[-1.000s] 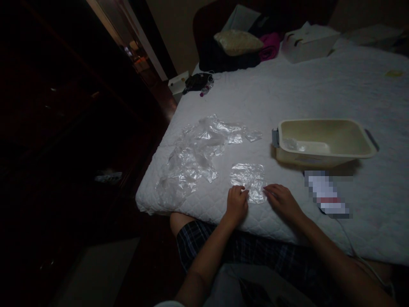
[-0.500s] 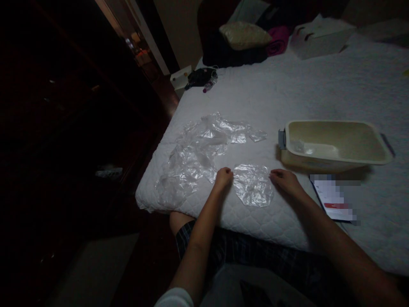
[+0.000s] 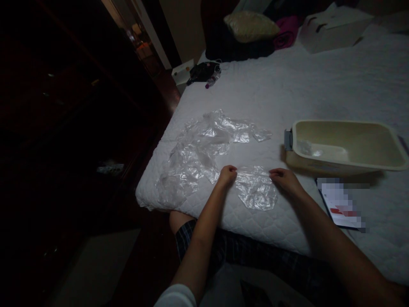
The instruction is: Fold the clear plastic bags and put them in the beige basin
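A small clear plastic bag [image 3: 256, 189] lies flat on the white quilted bed [image 3: 287, 94] near its front edge. My left hand [image 3: 227, 175] is closed in a pinch on the bag's far left corner. My right hand [image 3: 283, 178] is closed in a pinch on its far right corner. The far edge of the bag is stretched between the two hands. A heap of several more clear plastic bags [image 3: 198, 153] is spread on the bed to the left of my left hand.
A cream plastic tub [image 3: 345, 147] with grey handles stands right of the bag, something clear inside it. A blurred paper on a dark board [image 3: 341, 204] lies in front of it. Pillows, clothes and a white box [image 3: 335, 25] sit at the far end. The left bed edge drops to dark floor.
Both hands moved from the bag's near edge up to its far corners and pinched them. The bag now lies a little flatter and wider. The camera tilted slightly.
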Demonstrator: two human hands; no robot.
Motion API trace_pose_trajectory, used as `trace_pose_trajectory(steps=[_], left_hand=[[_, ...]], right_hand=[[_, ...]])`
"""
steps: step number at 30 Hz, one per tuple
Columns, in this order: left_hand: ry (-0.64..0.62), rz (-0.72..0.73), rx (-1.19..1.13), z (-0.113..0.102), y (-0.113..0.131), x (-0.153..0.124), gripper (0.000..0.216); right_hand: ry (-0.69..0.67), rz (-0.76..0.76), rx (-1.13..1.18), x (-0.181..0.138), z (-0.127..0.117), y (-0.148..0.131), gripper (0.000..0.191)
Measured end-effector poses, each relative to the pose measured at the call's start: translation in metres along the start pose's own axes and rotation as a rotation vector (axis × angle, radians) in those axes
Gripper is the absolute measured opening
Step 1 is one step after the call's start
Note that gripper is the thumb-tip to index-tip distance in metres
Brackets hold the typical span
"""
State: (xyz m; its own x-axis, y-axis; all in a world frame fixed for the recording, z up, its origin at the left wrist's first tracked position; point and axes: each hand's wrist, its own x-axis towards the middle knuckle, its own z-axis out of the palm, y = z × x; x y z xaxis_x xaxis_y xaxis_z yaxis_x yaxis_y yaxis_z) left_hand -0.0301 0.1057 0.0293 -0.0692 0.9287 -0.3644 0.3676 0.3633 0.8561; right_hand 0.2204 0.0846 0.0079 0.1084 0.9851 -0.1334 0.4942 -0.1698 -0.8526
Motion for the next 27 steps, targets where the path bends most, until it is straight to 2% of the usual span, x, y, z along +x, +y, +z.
trace_pose_trajectory(steps=[6,11,18,22,27], left_hand=[[-0.028,0.007,-0.025,-0.002,-0.003,0.002,0.019],[-0.065,0.026,-0.044,-0.005,-0.008,0.003,0.016],[-0.078,0.045,-0.052,-0.006,-0.009,0.001,0.018],[-0.075,0.055,-0.06,-0.008,-0.011,-0.002,0.017],[-0.062,0.065,-0.056,-0.008,-0.012,-0.009,0.019]], right_hand=[[-0.051,-0.027,0.065,-0.002,-0.001,0.002,0.021],[-0.087,-0.054,0.128,-0.008,-0.006,-0.002,0.023],[-0.104,-0.135,0.018,-0.02,-0.014,-0.006,0.022],[-0.077,-0.248,-0.027,-0.024,-0.017,-0.005,0.02],[-0.121,-0.39,-0.149,-0.031,-0.021,0.0,0.019]])
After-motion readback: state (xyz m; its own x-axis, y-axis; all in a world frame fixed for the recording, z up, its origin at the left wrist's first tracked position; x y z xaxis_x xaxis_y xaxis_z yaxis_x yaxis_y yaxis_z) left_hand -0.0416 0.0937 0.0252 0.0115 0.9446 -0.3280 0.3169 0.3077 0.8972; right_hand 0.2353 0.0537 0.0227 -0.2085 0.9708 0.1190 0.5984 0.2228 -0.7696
